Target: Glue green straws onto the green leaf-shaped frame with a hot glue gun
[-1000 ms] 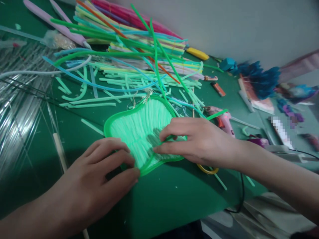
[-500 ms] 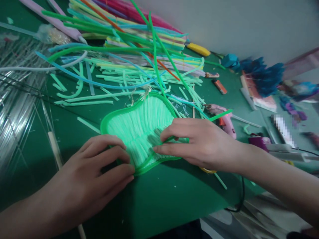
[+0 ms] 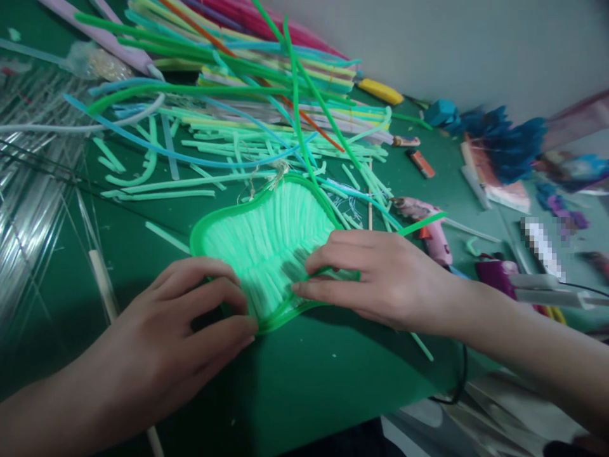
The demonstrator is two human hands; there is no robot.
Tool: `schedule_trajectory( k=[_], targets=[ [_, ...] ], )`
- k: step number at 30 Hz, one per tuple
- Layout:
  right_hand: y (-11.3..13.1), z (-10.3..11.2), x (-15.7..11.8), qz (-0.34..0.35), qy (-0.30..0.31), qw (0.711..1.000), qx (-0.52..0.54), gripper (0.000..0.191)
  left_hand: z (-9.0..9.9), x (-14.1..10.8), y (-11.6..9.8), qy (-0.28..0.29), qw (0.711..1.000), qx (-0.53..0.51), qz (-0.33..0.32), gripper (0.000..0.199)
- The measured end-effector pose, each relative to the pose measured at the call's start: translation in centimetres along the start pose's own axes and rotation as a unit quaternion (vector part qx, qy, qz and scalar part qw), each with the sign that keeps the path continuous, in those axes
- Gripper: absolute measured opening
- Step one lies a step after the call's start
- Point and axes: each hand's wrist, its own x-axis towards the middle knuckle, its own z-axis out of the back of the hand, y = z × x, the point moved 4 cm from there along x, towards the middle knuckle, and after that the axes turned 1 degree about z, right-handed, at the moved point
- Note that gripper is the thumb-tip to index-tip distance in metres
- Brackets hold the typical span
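A panel of mint-green pipe cleaners (image 3: 266, 235) laid side by side, edged in brighter green, lies on the table below me. My left hand (image 3: 190, 324) pinches its lower left edge between thumb and bent fingers. Over the panel's right side, my right hand (image 3: 375, 273) has its fingertips closed on a bright green pipe cleaner. A bright green end (image 3: 423, 222) pokes out behind that hand. The right part of the panel is hidden under my right hand.
Bundles of coloured pipe cleaners (image 3: 285, 70) and loose mint cut pieces (image 3: 209, 146) lie behind the panel. To the right are a pink glue gun (image 3: 435, 238), an orange lighter (image 3: 420, 164) and dark blue feathery pieces (image 3: 504, 139). Clear strips (image 3: 42, 184) spread at left.
Both hands keep nearly the same hold on the panel. My right hand sits very slightly lower, and the view has shifted a little.
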Motion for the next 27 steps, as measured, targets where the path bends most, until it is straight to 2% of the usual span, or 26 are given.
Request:
schedule_trajectory(
  k=[12,20,23,27],
  targets=[
    [0.4,0.2,-0.4,0.001,-0.011,1.000,-0.015,0.039,0.2,-0.2,-0.8,-0.012,0.996,0.072,-0.053,0.026],
    [0.6,0.1,-0.4,-0.011,-0.004,1.000,-0.027,0.034,-0.2,-0.1,-1.1,-0.016,0.996,0.080,-0.032,0.026],
    [0.5,0.0,-0.4,-0.013,-0.002,0.999,-0.036,0.032,0.3,-0.3,-1.0,-0.040,0.996,0.066,-0.042,0.023],
    [0.5,-0.2,-0.5,-0.014,-0.003,0.999,-0.042,0.032,0.7,-0.1,-0.7,-0.045,0.999,0.029,-0.010,0.010]
  ],
)
